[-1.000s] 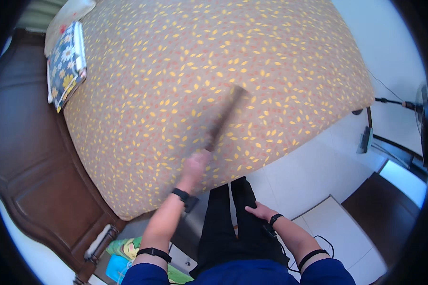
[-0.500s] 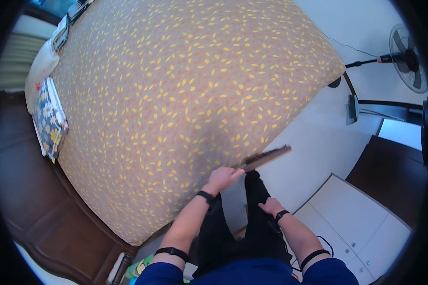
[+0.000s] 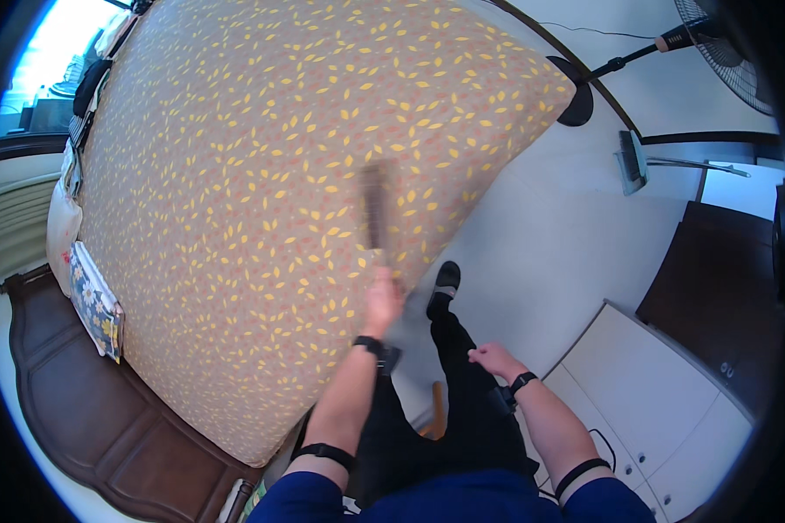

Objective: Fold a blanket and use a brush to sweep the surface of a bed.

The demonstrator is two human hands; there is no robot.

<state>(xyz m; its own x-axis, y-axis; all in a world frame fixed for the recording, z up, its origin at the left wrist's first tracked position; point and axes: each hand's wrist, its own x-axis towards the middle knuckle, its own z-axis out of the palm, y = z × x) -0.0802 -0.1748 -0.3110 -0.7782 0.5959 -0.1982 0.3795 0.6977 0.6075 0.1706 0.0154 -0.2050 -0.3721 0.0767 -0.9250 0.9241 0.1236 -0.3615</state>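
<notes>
My left hand (image 3: 381,302) is closed around the handle of a bed brush (image 3: 372,207). The brush is blurred by motion, its long dark-bristled head pointing away from me over the bed (image 3: 253,183). A beige sheet with yellow and reddish leaves covers the bed; whether the bristles touch it, I cannot tell. Beside my right thigh hangs my right hand (image 3: 495,359), its fingers curled in with nothing seen in them.
A dark brown headboard (image 3: 87,383) and a flowered pillow (image 3: 96,301) stand at the left. To the right are a standing fan (image 3: 715,39), a broom (image 3: 632,163) on the pale floor and a white cabinet (image 3: 641,383). My foot (image 3: 445,281) is near the bed's edge.
The brush has swung from the bed's near edge leftward and away from me, over the sheet. My left hand turned with it. My view shifted; my right hand stays by my thigh.
</notes>
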